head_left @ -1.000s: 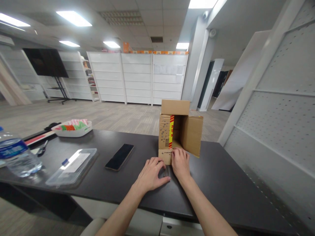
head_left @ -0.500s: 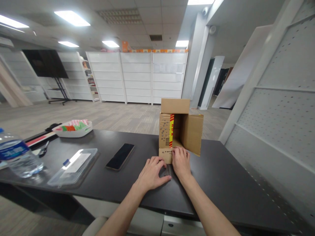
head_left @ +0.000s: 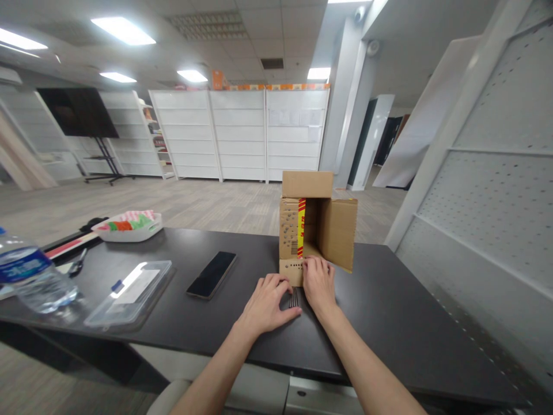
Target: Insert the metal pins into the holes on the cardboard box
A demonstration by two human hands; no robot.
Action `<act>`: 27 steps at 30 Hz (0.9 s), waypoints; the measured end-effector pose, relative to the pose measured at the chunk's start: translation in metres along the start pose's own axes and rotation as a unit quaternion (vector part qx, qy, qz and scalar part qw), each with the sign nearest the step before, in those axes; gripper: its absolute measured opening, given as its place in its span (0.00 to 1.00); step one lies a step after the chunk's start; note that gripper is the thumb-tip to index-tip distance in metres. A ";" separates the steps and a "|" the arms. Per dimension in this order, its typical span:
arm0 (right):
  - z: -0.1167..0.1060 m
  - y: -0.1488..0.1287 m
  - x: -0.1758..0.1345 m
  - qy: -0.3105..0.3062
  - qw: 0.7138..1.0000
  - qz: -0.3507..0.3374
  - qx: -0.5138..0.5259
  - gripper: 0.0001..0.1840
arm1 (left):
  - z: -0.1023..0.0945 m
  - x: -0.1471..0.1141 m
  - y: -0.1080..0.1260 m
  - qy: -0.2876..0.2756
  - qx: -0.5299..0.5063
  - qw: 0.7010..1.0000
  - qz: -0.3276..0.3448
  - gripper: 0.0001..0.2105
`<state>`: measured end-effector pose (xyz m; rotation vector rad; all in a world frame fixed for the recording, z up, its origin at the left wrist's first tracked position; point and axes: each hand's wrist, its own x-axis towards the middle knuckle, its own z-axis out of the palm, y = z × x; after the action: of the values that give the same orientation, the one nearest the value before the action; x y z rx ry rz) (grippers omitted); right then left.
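Note:
An open cardboard box point(head_left: 289, 227) stands on the dark table, with a yellow and red tape strip on its left panel. Its lower front flap point(head_left: 290, 275) carries a row of small dark holes. My right hand point(head_left: 318, 283) rests at this flap with its fingertips bent against it; whatever they may pinch is hidden. Just left of it my left hand point(head_left: 270, 304) lies on the table, fingers curved and thumb apart. Several thin dark metal rods point(head_left: 294, 298), perhaps nails or screws, lie between that thumb and index finger, partly covered by the hand.
To the left lie a black phone point(head_left: 212, 275) and a clear plastic case point(head_left: 129, 293). A water bottle point(head_left: 32, 274) and a white basket point(head_left: 129, 227) of colourful packets stand farther left. A perforated white panel point(head_left: 488, 219) rises along the right side of the table.
The view has shifted very slightly. Both hands, the box and the thin rods keep practically the same positions.

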<state>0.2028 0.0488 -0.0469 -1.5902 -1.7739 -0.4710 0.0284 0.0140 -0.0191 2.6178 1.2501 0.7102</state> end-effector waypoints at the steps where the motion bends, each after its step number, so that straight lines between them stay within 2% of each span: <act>1: 0.001 0.001 0.000 0.006 1.000 -0.002 0.006 0.09 | 0.000 0.000 0.000 0.001 0.000 1.000 0.000 0.17; 7: 0.002 0.000 -0.001 0.034 0.999 -0.005 0.031 0.09 | 0.001 0.000 -0.001 0.000 -0.003 1.000 -0.003 0.17; 21: -0.004 -0.003 -0.002 0.034 0.998 -0.013 0.044 0.11 | 0.002 0.000 -0.002 0.006 -0.006 1.000 -0.005 0.17; 27: -0.003 -0.003 -0.003 0.029 0.996 -0.022 0.081 0.11 | 0.001 0.000 -0.002 0.003 -0.009 1.000 -0.005 0.17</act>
<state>0.2012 0.0436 -0.0465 -1.4136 -1.7590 -0.3794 0.0281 0.0155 -0.0206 2.5947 1.2509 0.7238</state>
